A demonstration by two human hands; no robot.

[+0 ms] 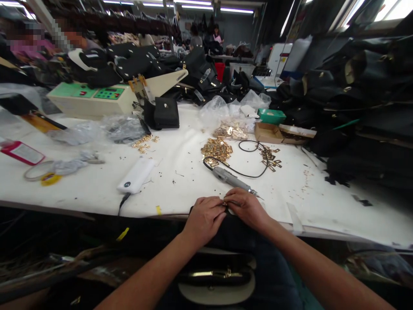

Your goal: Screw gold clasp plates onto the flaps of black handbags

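Observation:
A black handbag lies across my lap against the table's front edge, its gold zipper and pale lining showing below my arms. My left hand is closed on the bag's upper edge, fingers bent over the black material. Close beside it, my right hand pinches at the same edge, where a small gold metal fitting shows between the fingertips of both hands. The fingers hide most of the fitting. Just beyond my right hand rests a grey electric screwdriver with a black cord.
Gold metal fittings are heaped mid-table, with more fittings to the right. A white power bank lies left of centre. Behind stand a beige machine and a cardboard box. Black bags pile up right.

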